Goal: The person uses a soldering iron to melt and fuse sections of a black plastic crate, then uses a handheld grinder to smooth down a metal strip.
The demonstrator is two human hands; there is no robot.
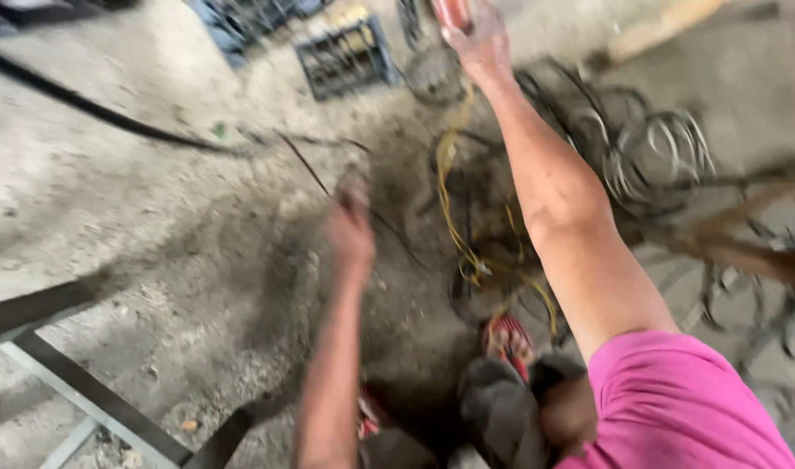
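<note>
Two hands were extended: your right hand (477,39) reached far forward, fingers closed around a reddish object (454,12); your left hand (352,227), nearer, pinched something too blurred to identify.

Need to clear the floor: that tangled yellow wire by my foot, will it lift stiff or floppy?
Probably floppy: the yellow wire lies in loose curves. It may snag, since it runs through the dark wire coils. Likely light, being thin.

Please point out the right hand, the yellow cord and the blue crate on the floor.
right hand (477,39): head view, on the back of the hand.
yellow cord (449,187): head view, on its long upright stretch.
blue crate (345,59): head view, on its top grid.
</note>
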